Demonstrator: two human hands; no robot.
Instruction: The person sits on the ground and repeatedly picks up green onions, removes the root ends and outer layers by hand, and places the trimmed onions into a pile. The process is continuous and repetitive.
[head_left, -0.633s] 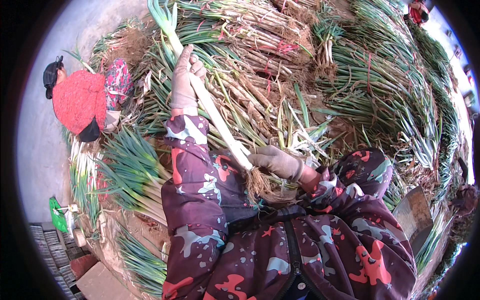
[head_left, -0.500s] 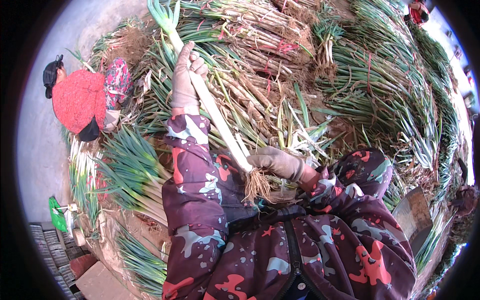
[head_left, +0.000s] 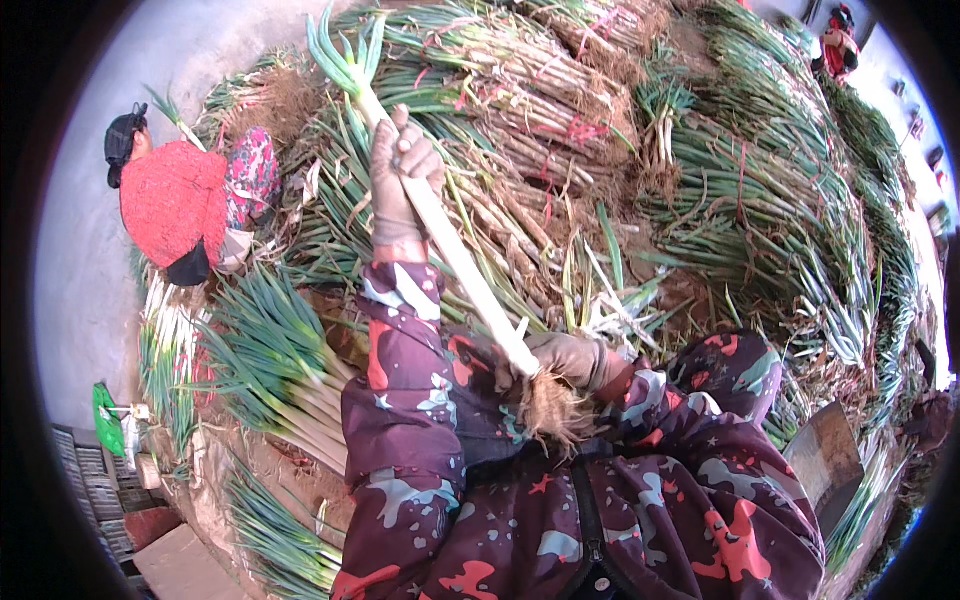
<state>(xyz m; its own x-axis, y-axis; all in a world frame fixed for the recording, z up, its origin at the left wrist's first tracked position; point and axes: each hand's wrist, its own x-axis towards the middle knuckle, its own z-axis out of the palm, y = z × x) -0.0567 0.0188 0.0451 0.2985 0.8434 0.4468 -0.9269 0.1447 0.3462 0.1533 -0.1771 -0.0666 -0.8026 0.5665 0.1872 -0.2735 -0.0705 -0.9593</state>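
A long green onion [head_left: 455, 252] with a thick white stalk slants across the middle of the view, its green leaves at the upper left and its bushy roots at the lower right. My left hand [head_left: 405, 170], in a pale glove, is closed round the upper stalk just below the leaves. At the root end, my gloved right hand [head_left: 575, 360] is behind the stalk and closed on it, with fingertips showing on the far side. A small strip of skin sticks out from the stalk beside this hand. The roots [head_left: 552, 408] hang over my lap.
Green onions with lush leaves [head_left: 265, 350] lie to my left. Ahead spreads a big heap of untrimmed onions [head_left: 520, 180], some tied with pink string. A person in a red top [head_left: 175, 205] crouches at the left. A curved metal sheet [head_left: 825, 455] stands at my right.
The green onion has shifted slightly right and down with my left hand. My right hand has moved from the stalk's right side to behind its root end.
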